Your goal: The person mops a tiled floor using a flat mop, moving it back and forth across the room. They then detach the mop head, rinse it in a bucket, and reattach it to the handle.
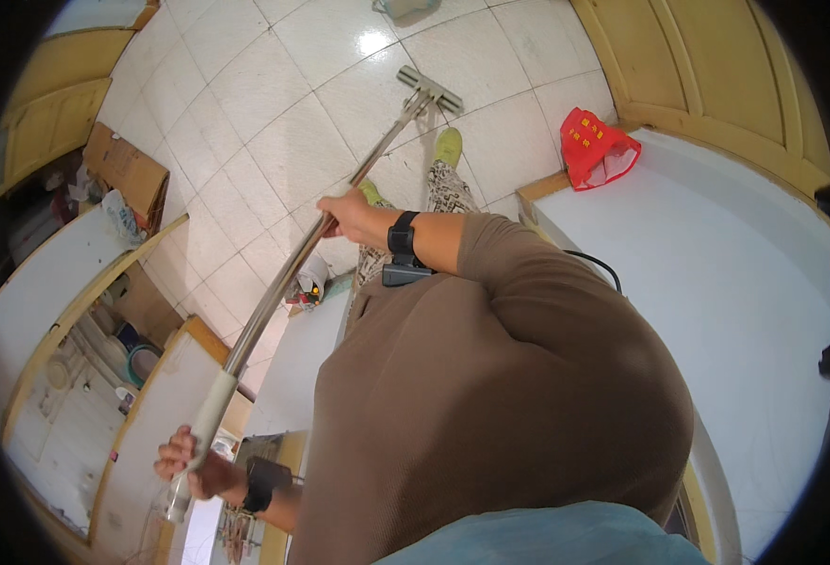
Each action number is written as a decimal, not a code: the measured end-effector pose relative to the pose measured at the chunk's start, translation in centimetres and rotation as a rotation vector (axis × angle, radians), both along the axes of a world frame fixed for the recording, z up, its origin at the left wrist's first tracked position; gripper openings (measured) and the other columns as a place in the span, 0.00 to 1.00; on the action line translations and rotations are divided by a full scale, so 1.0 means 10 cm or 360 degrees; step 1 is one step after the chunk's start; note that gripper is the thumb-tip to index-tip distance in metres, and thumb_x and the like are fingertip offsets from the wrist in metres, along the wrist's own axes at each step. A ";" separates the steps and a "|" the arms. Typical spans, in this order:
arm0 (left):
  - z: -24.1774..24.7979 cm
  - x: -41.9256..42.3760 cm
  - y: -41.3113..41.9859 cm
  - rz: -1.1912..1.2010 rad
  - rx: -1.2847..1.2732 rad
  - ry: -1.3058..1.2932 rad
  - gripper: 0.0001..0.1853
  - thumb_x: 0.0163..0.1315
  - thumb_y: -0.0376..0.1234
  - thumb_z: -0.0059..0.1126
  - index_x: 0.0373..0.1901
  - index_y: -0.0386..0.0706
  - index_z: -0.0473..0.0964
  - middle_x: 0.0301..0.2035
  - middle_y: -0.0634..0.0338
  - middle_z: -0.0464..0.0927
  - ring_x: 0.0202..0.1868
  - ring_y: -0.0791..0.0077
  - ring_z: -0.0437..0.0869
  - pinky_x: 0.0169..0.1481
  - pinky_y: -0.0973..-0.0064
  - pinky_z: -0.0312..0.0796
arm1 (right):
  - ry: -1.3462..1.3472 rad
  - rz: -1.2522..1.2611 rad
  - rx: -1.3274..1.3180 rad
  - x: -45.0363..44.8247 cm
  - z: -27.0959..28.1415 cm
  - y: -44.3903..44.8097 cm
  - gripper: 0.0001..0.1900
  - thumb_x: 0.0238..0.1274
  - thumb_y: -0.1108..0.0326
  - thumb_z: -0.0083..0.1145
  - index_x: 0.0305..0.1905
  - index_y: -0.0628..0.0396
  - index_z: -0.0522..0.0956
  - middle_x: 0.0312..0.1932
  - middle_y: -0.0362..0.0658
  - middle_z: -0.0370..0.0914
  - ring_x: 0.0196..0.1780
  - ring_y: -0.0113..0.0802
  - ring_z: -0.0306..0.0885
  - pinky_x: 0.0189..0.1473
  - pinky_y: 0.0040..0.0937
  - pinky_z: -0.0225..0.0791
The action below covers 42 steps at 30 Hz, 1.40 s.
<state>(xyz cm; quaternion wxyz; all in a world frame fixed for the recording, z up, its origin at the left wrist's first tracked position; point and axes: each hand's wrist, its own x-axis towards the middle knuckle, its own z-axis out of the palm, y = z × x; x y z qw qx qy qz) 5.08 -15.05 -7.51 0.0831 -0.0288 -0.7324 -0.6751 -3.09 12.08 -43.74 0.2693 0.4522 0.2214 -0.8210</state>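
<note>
A sponge mop with a steel pole [274, 304] slants across the view from lower left to upper centre. Its wide flat head [429, 90] is on the tiled floor, just ahead of a foot in a yellow-green shoe [448, 146]. My right hand [345, 212] grips the pole around its middle. Near the top end, my left hand [192, 462] is wrapped about the pale plastic handle [213, 409]. Both wrists carry black straps with small devices. The underside of the mop head is hidden.
A red plastic bag [591, 150] hangs over the corner of a white counter [697, 282] at right. Flattened cardboard [127, 173] leans at left by wooden-edged shelves [97, 311]. A white bucket [312, 274] stands near my legs. A pale container [408, 8] sits at the top edge.
</note>
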 end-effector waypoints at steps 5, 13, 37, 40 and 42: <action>-0.91 -0.26 0.35 -0.0189 0.0225 -0.0171 0.16 0.47 0.36 0.62 0.32 0.45 0.64 0.31 0.58 0.71 0.42 0.58 0.76 0.61 0.51 0.61 | -0.0156 -0.0262 0.0362 -0.29 -0.51 0.77 0.08 0.53 0.77 0.55 0.32 0.69 0.67 0.26 0.53 0.71 0.24 0.44 0.75 0.19 0.44 0.72; -2.10 -1.06 2.03 -0.1048 -0.0130 -0.0185 0.18 0.49 0.29 0.67 0.38 0.40 0.68 0.45 0.47 0.76 0.57 0.50 0.71 0.60 0.56 0.65 | 0.0082 -0.0341 0.0828 -0.82 -0.86 2.72 0.10 0.60 0.71 0.51 0.40 0.69 0.67 0.29 0.51 0.69 0.28 0.43 0.73 0.35 0.45 0.78; 0.60 -1.32 0.75 -0.0474 -0.0074 0.0470 0.12 0.44 0.37 0.57 0.21 0.46 0.61 0.21 0.64 0.61 0.25 0.71 0.67 0.35 0.70 0.57 | 0.0002 -0.0242 -0.0152 -0.58 0.32 0.45 0.09 0.49 0.73 0.57 0.30 0.67 0.68 0.25 0.53 0.72 0.22 0.47 0.76 0.24 0.47 0.77; 0.40 -1.45 0.73 -0.0463 -0.0015 0.0363 0.12 0.45 0.36 0.58 0.23 0.47 0.62 0.22 0.65 0.62 0.27 0.71 0.69 0.39 0.69 0.60 | -0.0053 -0.0313 -0.0031 -0.66 0.22 0.57 0.09 0.51 0.73 0.57 0.26 0.66 0.69 0.23 0.52 0.72 0.21 0.44 0.75 0.22 0.45 0.76; 0.12 -1.47 0.79 -0.0319 0.0001 0.0286 0.12 0.44 0.35 0.57 0.23 0.47 0.62 0.23 0.64 0.62 0.28 0.72 0.70 0.40 0.69 0.61 | 0.0058 -0.0426 0.0065 -0.59 0.02 0.81 0.09 0.55 0.72 0.55 0.27 0.66 0.69 0.22 0.51 0.71 0.22 0.42 0.76 0.23 0.42 0.77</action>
